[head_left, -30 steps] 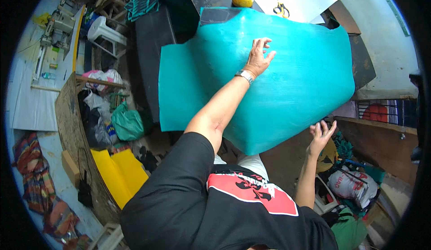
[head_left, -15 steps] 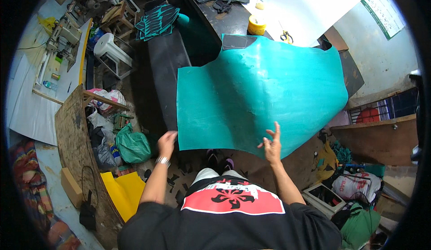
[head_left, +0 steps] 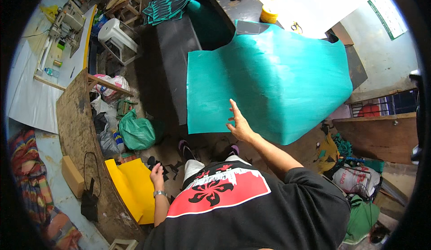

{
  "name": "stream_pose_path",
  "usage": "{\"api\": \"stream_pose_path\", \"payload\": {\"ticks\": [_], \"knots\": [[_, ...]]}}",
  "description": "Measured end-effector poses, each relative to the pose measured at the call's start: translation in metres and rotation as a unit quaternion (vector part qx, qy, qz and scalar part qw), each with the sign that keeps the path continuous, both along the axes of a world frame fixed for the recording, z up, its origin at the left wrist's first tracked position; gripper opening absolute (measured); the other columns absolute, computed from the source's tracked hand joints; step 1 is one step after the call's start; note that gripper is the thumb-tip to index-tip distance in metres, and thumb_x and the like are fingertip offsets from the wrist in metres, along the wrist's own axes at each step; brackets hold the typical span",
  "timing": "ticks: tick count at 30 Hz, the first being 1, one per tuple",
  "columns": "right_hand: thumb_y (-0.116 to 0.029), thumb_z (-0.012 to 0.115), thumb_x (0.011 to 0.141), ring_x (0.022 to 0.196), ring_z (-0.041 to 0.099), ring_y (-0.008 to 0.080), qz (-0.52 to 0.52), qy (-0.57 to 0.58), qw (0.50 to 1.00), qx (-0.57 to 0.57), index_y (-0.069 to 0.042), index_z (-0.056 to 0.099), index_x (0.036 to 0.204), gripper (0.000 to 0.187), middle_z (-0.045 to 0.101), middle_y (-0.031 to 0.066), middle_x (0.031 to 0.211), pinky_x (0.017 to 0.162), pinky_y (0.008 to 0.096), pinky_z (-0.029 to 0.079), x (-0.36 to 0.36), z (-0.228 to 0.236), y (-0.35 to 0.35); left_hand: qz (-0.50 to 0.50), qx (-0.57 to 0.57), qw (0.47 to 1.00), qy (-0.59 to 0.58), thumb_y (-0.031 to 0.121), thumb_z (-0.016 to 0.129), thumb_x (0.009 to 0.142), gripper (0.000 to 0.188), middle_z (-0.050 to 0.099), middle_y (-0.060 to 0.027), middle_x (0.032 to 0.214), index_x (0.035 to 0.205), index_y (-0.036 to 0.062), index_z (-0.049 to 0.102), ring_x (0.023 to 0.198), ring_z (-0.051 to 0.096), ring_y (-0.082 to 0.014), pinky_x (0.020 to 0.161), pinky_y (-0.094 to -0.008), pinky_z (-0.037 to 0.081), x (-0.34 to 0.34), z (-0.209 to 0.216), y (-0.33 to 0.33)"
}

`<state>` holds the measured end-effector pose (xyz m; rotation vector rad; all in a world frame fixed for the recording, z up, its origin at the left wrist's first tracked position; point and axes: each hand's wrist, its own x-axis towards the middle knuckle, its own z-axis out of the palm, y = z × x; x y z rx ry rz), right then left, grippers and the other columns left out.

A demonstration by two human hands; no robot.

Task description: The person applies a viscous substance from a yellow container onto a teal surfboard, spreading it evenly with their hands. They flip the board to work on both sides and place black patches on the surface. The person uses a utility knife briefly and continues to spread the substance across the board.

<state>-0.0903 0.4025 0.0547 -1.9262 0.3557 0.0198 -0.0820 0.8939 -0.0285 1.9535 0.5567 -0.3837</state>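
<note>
A large teal sheet (head_left: 220, 79), leather-like, drapes over the dark table with its near edge hanging toward me. My right hand (head_left: 240, 126) is raised over its near edge, fingers spread, holding nothing; whether it touches the sheet I cannot tell. My left hand (head_left: 157, 176), with a watch at the wrist, hangs low at my side near a yellow sheet (head_left: 130, 185). Its fingers are loosely bent, with nothing visible in them. At the far edge of the teal sheet lies a dark grey flat piece (head_left: 252, 28).
A yellow tub (head_left: 269, 14) and yellow-handled scissors (head_left: 296, 27) sit beyond the sheet. Cut teal-and-black pieces (head_left: 166, 7) lie on the black-covered bench (head_left: 173, 57). Leftward are a white stool (head_left: 117, 39), a green bag (head_left: 136, 130) and a worn wooden table (head_left: 74, 111). Scraps litter the floor.
My left hand has left the sheet's left corner and dropped down toward my side. My right hand has moved left along the near edge. My view and body have shifted.
</note>
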Motion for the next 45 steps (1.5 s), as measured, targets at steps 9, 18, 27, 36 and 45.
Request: {"api": "stream_pose_path", "payload": {"ticks": [9,18,27,36,45], "knots": [[-0.007,0.067,0.084,0.115,0.059,0.0423,-0.041,0.145,0.986,-0.075,-0.021,0.009,0.157,0.095,0.058,0.0267,0.127,0.095,0.0491,0.048,0.068,-0.016,0.065,-0.198,-0.016,0.98,0.026,0.015,0.066,0.093,0.028,0.067,-0.0035,0.069,0.119,0.0073,0.067,0.043,0.048,-0.0058,0.041,-0.0214,0.038,0.164,0.027,-0.008],[-0.013,0.067,0.086,0.105,0.064,0.0426,-0.083,0.167,0.978,-0.097,-0.018,0.015,0.156,0.088,0.066,0.0254,0.111,0.091,0.0484,0.049,0.139,-0.027,0.168,-0.314,-0.111,0.939,-0.086,0.003,0.069,0.088,0.036,0.065,-0.001,0.084,0.123,0.0022,0.064,0.069,0.062,-0.0093,0.066,-0.0237,0.053,0.417,0.021,0.016],[-0.015,0.068,0.087,0.107,0.063,0.0425,-0.181,0.269,0.941,-0.094,-0.022,0.012,0.157,0.091,0.066,0.024,0.111,0.093,0.0476,0.049,0.093,-0.053,0.149,-0.416,-0.116,0.902,-0.016,0.011,0.066,0.093,0.03,0.069,-0.0039,0.078,0.123,0.0045,0.065,0.057,0.058,-0.0053,0.047,-0.0189,0.044,0.495,0.063,-0.127],[-0.014,0.068,0.087,0.103,0.064,0.0404,-0.296,0.167,0.94,-0.039,-0.021,0.016,0.157,0.087,0.066,0.0228,0.11,0.09,0.0464,0.05,0.135,-0.042,0.101,-0.578,-0.165,0.778,-0.18,0.012,0.071,0.09,0.028,0.071,-0.006,0.106,0.116,0.0006,0.068,0.097,0.065,-0.0135,0.088,-0.0288,0.052,0.533,0.101,-0.304],[-0.008,0.067,0.087,0.087,0.066,0.0316,-0.473,0.174,0.864,0.008,-0.017,0.024,0.155,0.081,0.065,0.0191,0.103,0.081,0.0414,0.051,0.182,-0.037,0.088,-0.548,-0.084,0.754,-0.354,0.028,0.077,0.085,0.049,0.07,-0.0176,0.116,0.122,-0.0016,0.065,0.103,0.069,-0.0235,0.092,-0.0342,0.052,0.772,0.084,-0.602]]}}
